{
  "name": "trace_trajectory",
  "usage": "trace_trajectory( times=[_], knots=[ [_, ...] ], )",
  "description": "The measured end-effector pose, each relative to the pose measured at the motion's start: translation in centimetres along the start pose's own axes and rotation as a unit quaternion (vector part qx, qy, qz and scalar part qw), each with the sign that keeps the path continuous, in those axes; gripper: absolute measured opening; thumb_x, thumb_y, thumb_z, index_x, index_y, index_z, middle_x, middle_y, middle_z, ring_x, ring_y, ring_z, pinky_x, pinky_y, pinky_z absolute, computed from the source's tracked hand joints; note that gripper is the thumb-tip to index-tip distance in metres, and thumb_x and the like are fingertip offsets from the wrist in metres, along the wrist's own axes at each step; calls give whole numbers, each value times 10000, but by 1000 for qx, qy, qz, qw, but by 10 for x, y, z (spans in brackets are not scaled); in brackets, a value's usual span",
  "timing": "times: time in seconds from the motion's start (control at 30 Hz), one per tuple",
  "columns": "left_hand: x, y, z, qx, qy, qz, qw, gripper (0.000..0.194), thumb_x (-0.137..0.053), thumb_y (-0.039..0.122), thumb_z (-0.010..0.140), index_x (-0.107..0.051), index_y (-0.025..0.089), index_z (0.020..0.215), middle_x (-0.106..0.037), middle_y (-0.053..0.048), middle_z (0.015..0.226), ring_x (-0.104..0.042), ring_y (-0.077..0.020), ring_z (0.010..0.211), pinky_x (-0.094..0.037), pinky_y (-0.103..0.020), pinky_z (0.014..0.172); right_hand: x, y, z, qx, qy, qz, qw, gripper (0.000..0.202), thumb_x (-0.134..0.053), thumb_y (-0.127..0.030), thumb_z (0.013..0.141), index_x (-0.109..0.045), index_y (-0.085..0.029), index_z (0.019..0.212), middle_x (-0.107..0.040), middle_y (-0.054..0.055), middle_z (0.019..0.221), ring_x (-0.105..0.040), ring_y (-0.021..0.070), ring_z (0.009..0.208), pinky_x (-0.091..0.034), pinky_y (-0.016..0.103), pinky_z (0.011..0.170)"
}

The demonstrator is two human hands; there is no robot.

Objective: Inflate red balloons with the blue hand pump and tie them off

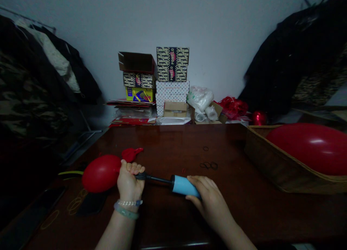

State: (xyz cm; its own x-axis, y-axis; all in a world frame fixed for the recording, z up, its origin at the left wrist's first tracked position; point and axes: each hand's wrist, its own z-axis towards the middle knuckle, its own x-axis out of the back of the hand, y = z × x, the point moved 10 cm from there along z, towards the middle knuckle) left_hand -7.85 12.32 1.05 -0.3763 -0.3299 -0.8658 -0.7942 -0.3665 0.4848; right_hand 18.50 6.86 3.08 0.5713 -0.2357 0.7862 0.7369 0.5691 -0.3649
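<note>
My left hand (131,176) is closed around the neck of a partly inflated red balloon (101,173) and the black nozzle end of a hand pump. The balloon bulges out to the left of my fist. The pump's blue barrel (184,186) lies in my right hand (210,197), whose fingers wrap its far end. A length of black rod shows between my left fist and the barrel. Just behind my left hand, a limp red balloon (130,154) rests on the table. The balloon's mouth is hidden in my fist.
A wicker basket (264,159) with a large red balloon (311,147) stands on the table's right. Black rubber bands (208,165) lie mid-table, yellowish ones (74,205) at the left near a dark phone-like slab (92,203). Stacked boxes (172,63) and plastic bags (201,98) line the wall.
</note>
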Motion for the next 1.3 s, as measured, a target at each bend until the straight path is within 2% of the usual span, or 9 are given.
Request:
trace_trajectory(
  times=[0.27,0.6,0.83,1.0,1.2,1.3],
  knots=[
    [6,-18,-8,12,5,19,1000,413,-520,289,881,-289,182,557,-289,69,445,-280,-58,373,-292,-202,405,-6,-6,-5,-4,13,-11,1000,441,-673,-192,780,-534,-182,1199,-624,112,1117,-574,267,1010,-461,444,884],
    [-6,-54,-31,49,-23,43,998,459,-620,360,814,-288,181,552,-285,73,458,-272,-51,379,-270,-206,405,-12,-19,-10,-34,21,5,999,416,-655,-187,779,-551,-199,1182,-637,96,1100,-589,259,980,-477,430,855],
    [-9,-42,-31,35,-24,42,998,461,-592,368,835,-289,179,543,-283,69,451,-272,-57,381,-271,-210,406,-12,-21,-6,-20,22,17,999,432,-663,-215,791,-535,-195,1203,-634,105,1107,-591,260,995,-478,436,868],
    [-6,-32,-19,31,-24,29,999,459,-560,353,858,-272,180,546,-276,69,452,-267,-55,379,-271,-203,403,-13,-16,-4,-12,9,10,1000,474,-680,-227,786,-518,-193,1230,-625,107,1133,-580,265,1028,-471,445,892],
    [-1,-18,-4,19,-1,12,1000,414,-487,296,902,-291,179,556,-283,69,439,-280,-56,365,-286,-196,398,-1,-2,-1,-4,0,0,1000,475,-688,-245,781,-524,-211,1226,-624,95,1143,-579,253,1037,-475,435,899],
    [1,-17,-1,23,4,3,1000,407,-467,275,912,-293,179,557,-285,68,438,-289,-56,363,-288,-194,396,0,1,-2,-7,-4,-3,1000,481,-688,-237,781,-519,-215,1231,-621,93,1143,-575,255,1039,-469,438,907]
  ],
)
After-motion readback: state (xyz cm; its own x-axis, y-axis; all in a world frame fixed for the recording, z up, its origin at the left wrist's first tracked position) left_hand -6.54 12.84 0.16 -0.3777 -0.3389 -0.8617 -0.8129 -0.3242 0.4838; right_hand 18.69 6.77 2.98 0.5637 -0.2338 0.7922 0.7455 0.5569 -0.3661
